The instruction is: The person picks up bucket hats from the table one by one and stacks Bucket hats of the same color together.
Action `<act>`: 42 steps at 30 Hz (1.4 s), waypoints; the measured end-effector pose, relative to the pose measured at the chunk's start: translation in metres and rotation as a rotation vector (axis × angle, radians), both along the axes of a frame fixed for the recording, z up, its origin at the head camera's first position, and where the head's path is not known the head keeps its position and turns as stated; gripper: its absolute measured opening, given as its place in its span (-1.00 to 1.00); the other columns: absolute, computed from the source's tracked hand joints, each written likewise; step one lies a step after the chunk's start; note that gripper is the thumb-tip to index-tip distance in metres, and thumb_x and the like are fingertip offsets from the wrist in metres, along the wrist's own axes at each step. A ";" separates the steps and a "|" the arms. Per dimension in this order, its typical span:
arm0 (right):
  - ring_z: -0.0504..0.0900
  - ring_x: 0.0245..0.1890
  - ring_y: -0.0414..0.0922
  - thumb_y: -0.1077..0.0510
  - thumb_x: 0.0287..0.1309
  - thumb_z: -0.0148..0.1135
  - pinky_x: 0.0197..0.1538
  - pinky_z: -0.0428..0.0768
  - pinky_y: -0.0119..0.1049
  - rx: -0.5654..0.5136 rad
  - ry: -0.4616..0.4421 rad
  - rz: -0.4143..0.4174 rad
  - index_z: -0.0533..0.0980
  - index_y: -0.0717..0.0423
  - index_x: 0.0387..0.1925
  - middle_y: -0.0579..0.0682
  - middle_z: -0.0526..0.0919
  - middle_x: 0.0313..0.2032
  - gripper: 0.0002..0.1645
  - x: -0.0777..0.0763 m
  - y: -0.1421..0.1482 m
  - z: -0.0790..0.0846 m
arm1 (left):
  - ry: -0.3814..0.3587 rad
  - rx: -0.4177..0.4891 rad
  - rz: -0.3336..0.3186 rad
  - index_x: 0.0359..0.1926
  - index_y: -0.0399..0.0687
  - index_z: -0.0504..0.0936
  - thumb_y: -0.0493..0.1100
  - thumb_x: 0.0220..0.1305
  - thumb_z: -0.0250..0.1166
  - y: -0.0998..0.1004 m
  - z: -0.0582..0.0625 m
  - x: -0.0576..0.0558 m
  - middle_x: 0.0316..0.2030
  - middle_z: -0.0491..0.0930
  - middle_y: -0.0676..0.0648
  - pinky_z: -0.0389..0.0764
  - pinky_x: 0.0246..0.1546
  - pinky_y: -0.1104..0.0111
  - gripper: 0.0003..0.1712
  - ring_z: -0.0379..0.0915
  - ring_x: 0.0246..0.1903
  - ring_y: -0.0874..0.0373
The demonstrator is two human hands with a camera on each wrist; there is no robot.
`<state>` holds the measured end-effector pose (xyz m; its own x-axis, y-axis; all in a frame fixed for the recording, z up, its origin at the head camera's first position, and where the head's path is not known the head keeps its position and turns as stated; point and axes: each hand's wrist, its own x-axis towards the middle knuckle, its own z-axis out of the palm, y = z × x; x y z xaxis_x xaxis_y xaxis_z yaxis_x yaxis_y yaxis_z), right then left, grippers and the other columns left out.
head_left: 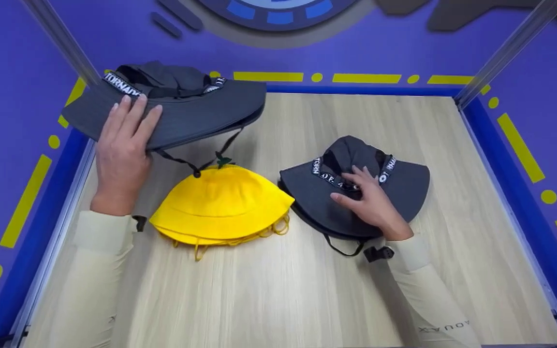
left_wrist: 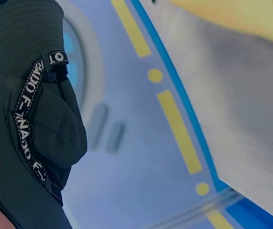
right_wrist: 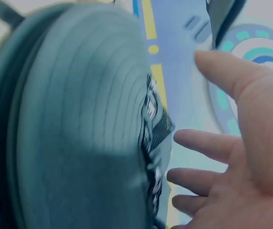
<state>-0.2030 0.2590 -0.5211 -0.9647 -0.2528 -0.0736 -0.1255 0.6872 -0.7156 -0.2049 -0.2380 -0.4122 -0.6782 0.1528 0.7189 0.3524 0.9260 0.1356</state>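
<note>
My left hand (head_left: 126, 140) grips the brim of a dark grey bucket hat (head_left: 206, 108), its fingers lying over the top of the brim. This hat is raised at the back left, its black chin cord hanging down over a yellow bucket hat (head_left: 225, 203). In the left wrist view the raised hat's crown (left_wrist: 57, 126) and lettered band show. My right hand (head_left: 375, 200) hovers over a second dark grey bucket hat (head_left: 409, 183), fingers spread near its crown. The right wrist view shows those fingers apart from the stitched brim (right_wrist: 88, 109).
The yellow hat has a green leaf tip (head_left: 223, 160) and yellow cords under its brim. It lies on the wooden table (head_left: 259, 299) against the second dark hat's left side. Blue-purple panels (head_left: 515, 72) with yellow dashes wall the back and sides, with metal posts (head_left: 510, 53) at the corners.
</note>
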 end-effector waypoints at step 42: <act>0.64 0.21 -0.01 0.15 0.59 -0.08 0.29 0.58 -0.13 -1.775 -0.347 0.259 0.42 0.20 0.28 0.12 0.63 0.20 -0.62 0.050 -0.046 0.039 | 0.077 0.276 -0.334 0.62 0.23 -0.01 -0.57 0.17 0.15 0.146 -0.051 0.042 0.61 -0.02 -0.21 0.10 0.57 -0.03 0.10 -0.09 0.60 -0.17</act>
